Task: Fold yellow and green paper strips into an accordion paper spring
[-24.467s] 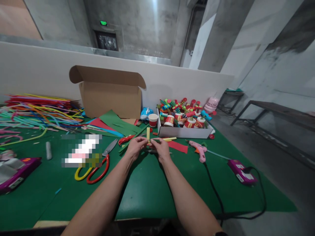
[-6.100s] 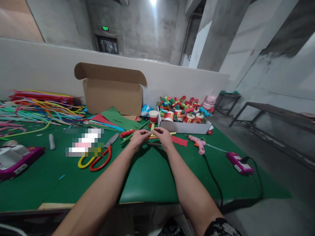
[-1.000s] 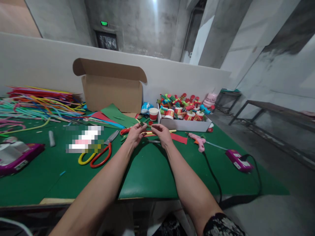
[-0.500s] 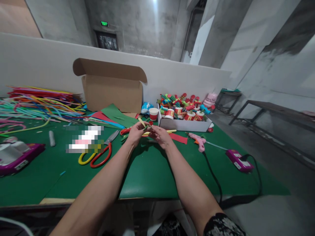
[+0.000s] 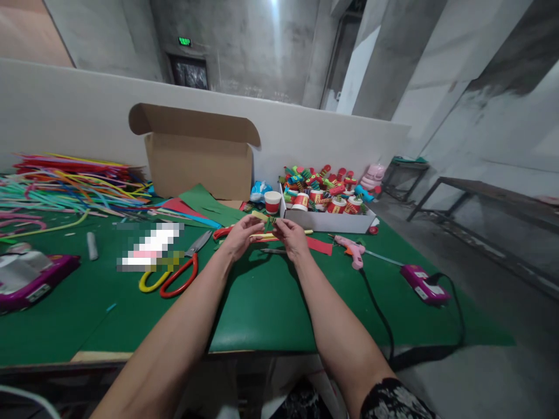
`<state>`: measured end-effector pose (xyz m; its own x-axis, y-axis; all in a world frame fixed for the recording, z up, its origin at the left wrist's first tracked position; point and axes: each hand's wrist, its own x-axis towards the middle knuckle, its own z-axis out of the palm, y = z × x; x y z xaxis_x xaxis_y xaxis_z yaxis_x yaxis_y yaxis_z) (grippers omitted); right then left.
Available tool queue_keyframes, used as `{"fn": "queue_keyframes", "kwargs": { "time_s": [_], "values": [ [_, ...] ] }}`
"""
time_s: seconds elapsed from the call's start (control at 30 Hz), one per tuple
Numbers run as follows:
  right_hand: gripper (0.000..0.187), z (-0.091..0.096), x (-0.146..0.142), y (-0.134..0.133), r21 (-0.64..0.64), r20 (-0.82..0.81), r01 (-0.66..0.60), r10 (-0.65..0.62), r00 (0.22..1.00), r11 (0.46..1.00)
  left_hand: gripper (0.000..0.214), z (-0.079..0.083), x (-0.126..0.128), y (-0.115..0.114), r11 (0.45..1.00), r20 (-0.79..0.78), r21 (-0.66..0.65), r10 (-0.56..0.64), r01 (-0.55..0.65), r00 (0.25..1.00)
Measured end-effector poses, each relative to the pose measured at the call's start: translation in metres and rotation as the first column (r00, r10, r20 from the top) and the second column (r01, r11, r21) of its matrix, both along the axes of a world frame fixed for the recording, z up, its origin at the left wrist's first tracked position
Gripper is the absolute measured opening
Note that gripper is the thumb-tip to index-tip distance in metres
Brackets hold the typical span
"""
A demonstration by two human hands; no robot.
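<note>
Between the fingertips of both hands is a small accordion-folded paper strip [image 5: 273, 220] in yellow and green, a pale yellow end standing out by the left fingers. My left hand [image 5: 240, 237] pinches its left side, and my right hand [image 5: 292, 235] pinches its right side. Under the hands lie yellow paper strips [image 5: 305, 232], a red paper piece [image 5: 320, 245] and a thin grey tool [image 5: 273, 251], partly covered. A red-handled object [image 5: 221, 233] shows beside my left fingers. Large scissors [image 5: 186, 265] with red and yellow handles lie left of my left forearm.
A white box [image 5: 329, 221] of finished cup figures stands behind, with a paper cup [image 5: 273, 202] beside it. At right lie a pink glue gun [image 5: 351, 249] and a purple power strip [image 5: 424, 285]. Pipe cleaners [image 5: 78, 186], green paper [image 5: 209, 205] and a cardboard box [image 5: 198, 166] fill the back left.
My hands have drawn slightly apart, the right fingers shifting right with the folded strip. A red bit seen between the fingertips is now out of sight.
</note>
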<state>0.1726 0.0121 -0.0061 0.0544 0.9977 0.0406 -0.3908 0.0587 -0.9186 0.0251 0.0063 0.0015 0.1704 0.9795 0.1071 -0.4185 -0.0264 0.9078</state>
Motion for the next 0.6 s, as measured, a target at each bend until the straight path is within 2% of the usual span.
{"fn": "queue_keyframes", "kwargs": {
  "time_s": [0.1, 0.27, 0.6],
  "values": [
    [0.031, 0.0002, -0.0045, -0.0027, 0.025, 0.04, -0.035, 0.034, 0.999, 0.999, 0.042, -0.0018, 0.0063, -0.003, 1.0, -0.035, 0.022, -0.006, 0.007, 0.999],
    [0.033, 0.0029, -0.0087, -0.0074, 0.086, 0.126, -0.056, 0.045, 0.991, 0.995, 0.038, -0.0053, 0.0094, 0.0004, 0.996, 0.003, 0.048, 0.08, -0.08, 0.997],
    [0.032, 0.0051, -0.0022, -0.0052, 0.115, 0.174, -0.003, -0.017, 0.985, 0.993, 0.033, -0.0018, 0.007, 0.0017, 0.984, 0.053, 0.049, 0.171, -0.174, 0.984]
  ]
}}
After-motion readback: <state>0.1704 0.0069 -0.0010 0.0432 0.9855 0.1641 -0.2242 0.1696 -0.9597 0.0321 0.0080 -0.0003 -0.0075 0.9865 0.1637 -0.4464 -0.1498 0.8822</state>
